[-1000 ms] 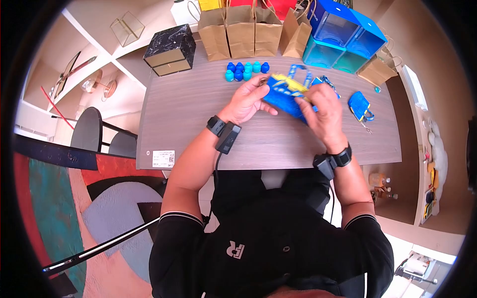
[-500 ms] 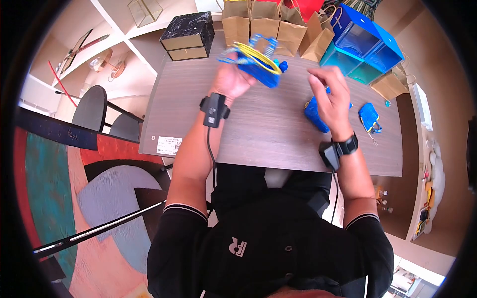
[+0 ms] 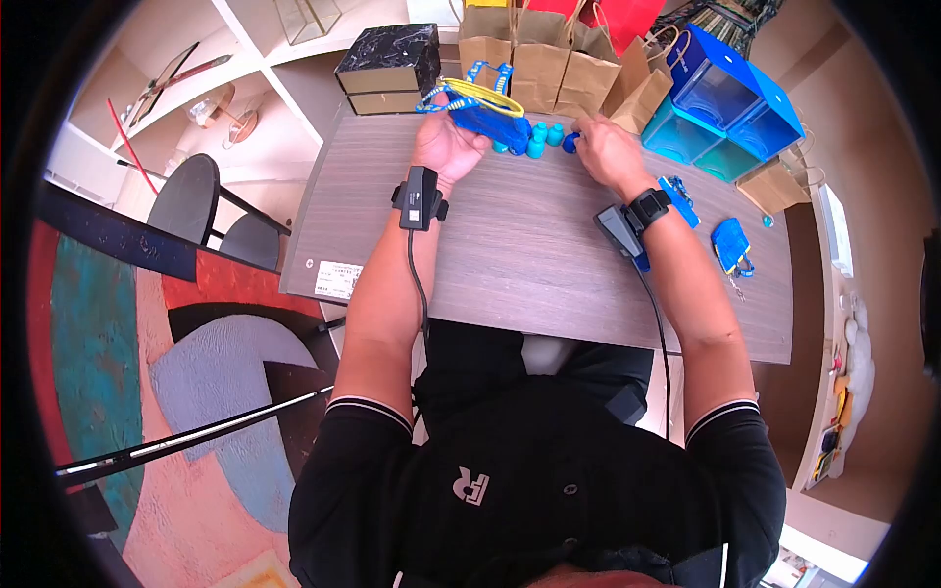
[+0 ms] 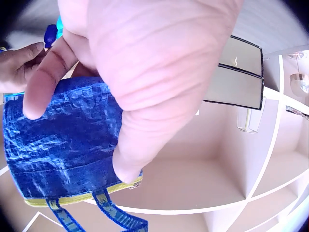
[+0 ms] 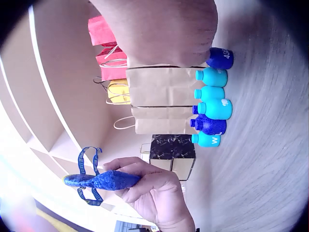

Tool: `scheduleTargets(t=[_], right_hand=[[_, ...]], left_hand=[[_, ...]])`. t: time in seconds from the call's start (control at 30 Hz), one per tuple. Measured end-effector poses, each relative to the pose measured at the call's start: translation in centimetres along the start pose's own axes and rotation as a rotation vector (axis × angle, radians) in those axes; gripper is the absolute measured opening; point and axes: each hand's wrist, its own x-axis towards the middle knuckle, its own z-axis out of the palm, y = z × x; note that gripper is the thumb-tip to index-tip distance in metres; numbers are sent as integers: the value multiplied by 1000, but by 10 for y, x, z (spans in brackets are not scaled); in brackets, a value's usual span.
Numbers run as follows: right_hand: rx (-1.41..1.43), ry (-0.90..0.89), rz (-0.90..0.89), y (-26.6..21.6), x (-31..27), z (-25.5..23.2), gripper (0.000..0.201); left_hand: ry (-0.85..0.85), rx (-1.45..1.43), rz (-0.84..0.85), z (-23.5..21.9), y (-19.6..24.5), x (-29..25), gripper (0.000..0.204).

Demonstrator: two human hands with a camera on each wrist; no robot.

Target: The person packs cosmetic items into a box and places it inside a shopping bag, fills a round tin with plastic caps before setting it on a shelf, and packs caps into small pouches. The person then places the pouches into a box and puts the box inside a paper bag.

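A small blue bag (image 3: 487, 124) with a yellow zip edge and patterned straps is held up by the left hand (image 3: 449, 147); in the left wrist view the thumb and fingers grip the blue bag (image 4: 63, 140). The right hand (image 3: 610, 155) reaches to a dark blue bottle (image 3: 570, 143) at the end of the bottle group, its fingertips at the bottle; in the right wrist view the hand partly covers that dark blue bottle (image 5: 220, 58). Beside it stand several turquoise bottles (image 5: 215, 109) and dark blue ones.
Brown paper bags (image 3: 540, 73) line the table's back, between a black marbled box (image 3: 389, 61) and blue-and-teal clear-front bins (image 3: 722, 88). Two small blue bags (image 3: 730, 245) lie at the right; another blue piece shows beneath the right wrist.
The left hand took the bag away from the right hand, toward the back left. The right hand let go of it and moved over to the dark blue bottle.
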Motion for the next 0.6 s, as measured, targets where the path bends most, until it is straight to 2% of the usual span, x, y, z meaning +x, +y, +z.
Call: scheduleTargets(t=[0.07,0.17,0.23,0.3,0.33,0.4,0.43,0.5,0.6], right_hand=[[7,1,-11,3,-1,2,22],[45,42,-35,5,-8,-3,20],[77,83,-58,1,-13,-13,20],[300,285,-1,-16,-25,-45,16],[300,282,0,-24,-31,-58,16],[699,463,-55,-39,-44,-83,16],[697,466,-47,-46,-49,-96,16],[648,457,-287,-58,-56,-114,16],[547,382,-375,-65,-56,-112,15]], left_hand=[[-30,-18,9,1,2,0,46],[-7,113,-32,9,-2,0,46],[-77,104,-50,10,-7,1,47],[-56,92,-71,10,-8,2,43],[-38,79,-96,10,-10,2,40],[-64,92,-107,15,-10,3,38],[-89,157,-107,18,-11,3,38],[-140,199,-112,23,-15,2,39],[-65,323,-188,30,-16,2,43]])
